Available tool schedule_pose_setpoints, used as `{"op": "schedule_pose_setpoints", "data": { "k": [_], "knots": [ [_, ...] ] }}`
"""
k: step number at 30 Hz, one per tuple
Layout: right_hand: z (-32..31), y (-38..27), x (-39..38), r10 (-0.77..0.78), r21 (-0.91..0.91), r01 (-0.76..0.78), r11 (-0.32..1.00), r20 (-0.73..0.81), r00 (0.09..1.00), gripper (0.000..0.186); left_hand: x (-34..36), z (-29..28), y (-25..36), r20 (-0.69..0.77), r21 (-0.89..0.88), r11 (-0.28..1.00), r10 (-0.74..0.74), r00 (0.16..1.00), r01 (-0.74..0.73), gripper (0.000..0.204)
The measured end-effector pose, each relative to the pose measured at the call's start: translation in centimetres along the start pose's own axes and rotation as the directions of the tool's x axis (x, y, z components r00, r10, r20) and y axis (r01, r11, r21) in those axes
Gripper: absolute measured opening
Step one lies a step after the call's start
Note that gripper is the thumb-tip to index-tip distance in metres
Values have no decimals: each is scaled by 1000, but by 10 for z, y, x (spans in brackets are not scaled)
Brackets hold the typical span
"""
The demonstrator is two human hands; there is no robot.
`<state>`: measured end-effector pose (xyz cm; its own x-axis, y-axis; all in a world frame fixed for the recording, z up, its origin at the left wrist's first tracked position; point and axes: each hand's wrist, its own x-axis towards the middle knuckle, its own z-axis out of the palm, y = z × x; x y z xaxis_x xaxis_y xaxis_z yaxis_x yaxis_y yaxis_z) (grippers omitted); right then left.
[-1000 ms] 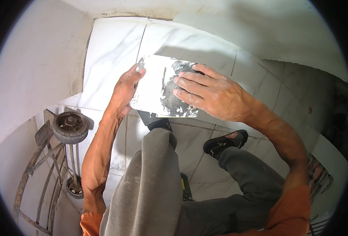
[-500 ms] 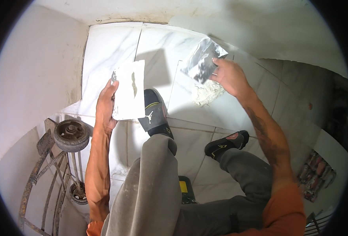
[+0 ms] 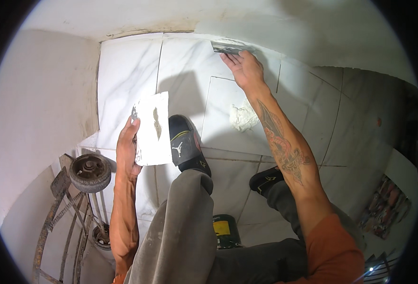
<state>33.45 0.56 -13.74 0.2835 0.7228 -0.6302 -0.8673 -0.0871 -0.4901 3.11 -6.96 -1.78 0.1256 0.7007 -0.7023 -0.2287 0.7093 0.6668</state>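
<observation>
My left hand (image 3: 127, 146) grips the left edge of a flat rectangular plate (image 3: 147, 144) coated in white paste, with a bare dark streak near its middle. It hangs over the floor beside my left slide sandal (image 3: 183, 142). Farther off, my right hand (image 3: 247, 68) is closed on a thin metal scraper blade (image 3: 228, 48), seen nearly edge-on at the foot of the far wall. Whether the blade touches the wall I cannot tell. A lump of white putty (image 3: 243, 117) lies on a marbled floor tile, left of my right forearm.
A rusty hand truck (image 3: 60, 222) with black wheels stands at the left by the wall (image 3: 53, 90). Between my legs sits a dark tub (image 3: 230, 236) with a yellow patch. Some reddish, patterned item (image 3: 386, 206) is at the far right, and a dark gap lies beyond it.
My right hand has moved away and to the left, taking the scraper blade from above the putty to the wall's foot. The coated plate sits slightly lower in view.
</observation>
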Motion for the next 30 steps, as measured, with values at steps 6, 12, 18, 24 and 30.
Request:
{"op": "schedule_pose_setpoints", "data": {
  "k": [6, 12, 18, 24, 30],
  "knots": [
    [7, -4, 6, -12, -31, 12, 999, 3, 1000, 37, 1, 0, -1, -78, -18, 1000, -4, 997, 3, 44],
    [15, -11, 16, -50, 4, 50, 999, 139, 989, 36, 0, 7, 4, -90, -51, 999, -23, 996, 18, 41],
    [23, -21, 32, 28, 118, -38, 992, 89, 996, 34, 0, 9, 9, -50, -57, 998, -16, 999, 13, 41],
    [31, -26, 32, 13, 99, -19, 995, 61, 998, 32, -2, 6, 8, -90, -61, 998, -28, 996, 23, 42],
    [40, -36, 28, -17, 97, 4, 995, 137, 990, 31, -7, 4, 8, -87, -56, 998, -32, 996, 27, 44]
  ]
}}
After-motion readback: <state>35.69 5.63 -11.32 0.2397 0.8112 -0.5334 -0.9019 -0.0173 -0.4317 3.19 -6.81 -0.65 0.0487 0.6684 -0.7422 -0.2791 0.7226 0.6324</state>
